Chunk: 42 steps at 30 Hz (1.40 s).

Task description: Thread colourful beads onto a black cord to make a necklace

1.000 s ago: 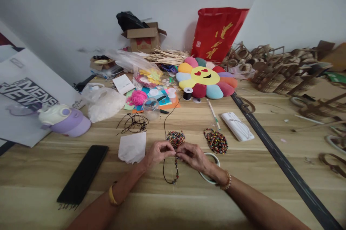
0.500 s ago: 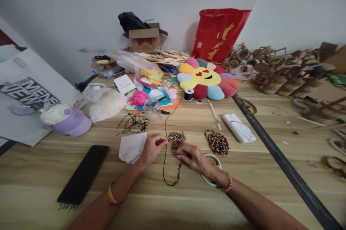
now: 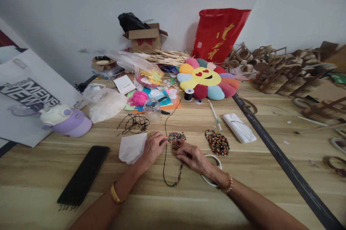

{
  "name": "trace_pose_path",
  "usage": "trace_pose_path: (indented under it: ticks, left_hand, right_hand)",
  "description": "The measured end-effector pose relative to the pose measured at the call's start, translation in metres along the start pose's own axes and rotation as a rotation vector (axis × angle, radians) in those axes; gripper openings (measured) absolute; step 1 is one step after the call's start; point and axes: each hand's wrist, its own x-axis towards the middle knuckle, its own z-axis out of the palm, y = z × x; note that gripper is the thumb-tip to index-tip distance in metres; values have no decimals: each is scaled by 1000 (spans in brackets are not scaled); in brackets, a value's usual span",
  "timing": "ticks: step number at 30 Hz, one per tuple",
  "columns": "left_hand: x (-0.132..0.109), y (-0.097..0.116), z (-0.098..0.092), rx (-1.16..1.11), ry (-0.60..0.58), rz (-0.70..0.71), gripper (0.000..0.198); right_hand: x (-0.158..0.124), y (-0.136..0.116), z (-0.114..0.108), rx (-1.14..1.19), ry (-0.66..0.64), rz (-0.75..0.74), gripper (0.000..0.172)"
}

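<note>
My left hand [image 3: 153, 148] rests on the wooden table [image 3: 173, 201], fingers pinched on a thin black cord [image 3: 165, 158] next to a small pile of coloured beads [image 3: 176, 139]. My right hand [image 3: 192, 157] lies just right of the cord, fingers curled and pinching the beaded part of the strand [image 3: 178, 175], which loops down toward me. The cord runs back to a black spool [image 3: 188, 94]. A second beaded piece [image 3: 217, 143] lies to the right. A white ring [image 3: 213, 172] sits partly under my right wrist.
A white paper scrap [image 3: 132, 147] and a black phone [image 3: 83, 174] lie left of my hands. Farther back are a tangle of cord [image 3: 133, 123], a clear jar [image 3: 152, 109], a flower cushion [image 3: 207, 78], a white box [image 3: 239, 127], a red bag [image 3: 220, 32] and wooden frames [image 3: 283, 68].
My hands have drawn apart: the left slid left and up along the cord, the right lowered to the table. The beaded loop lies longer and flatter.
</note>
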Motion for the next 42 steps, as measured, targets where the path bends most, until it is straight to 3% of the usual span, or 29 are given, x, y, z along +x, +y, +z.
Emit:
trace_pose_path:
  ticks: [12,16,20,23,32,42]
  left_hand:
    - [2,2,1,-24,-31,19,9]
    - [0,3,1,-307,-11,-32,8]
    - [-4,2,2,-689,-137,-215,12]
    - [-7,3,1,-827,-217,-291,19]
    - [-9,12,0,-980,-301,-356,28]
    - [-11,12,1,-952,-330,-324,26]
  right_hand:
    - [1,-2,-1,2,2,0,22]
    - [1,-3,-1,1,19,51,24]
    - [1,-5,-2,12,41,78,22]
    - [1,-6,-2,17,58,106,20]
    - [0,-5,-1,-14,53,109,17]
    - [0,-4,1,-46,56,90,23]
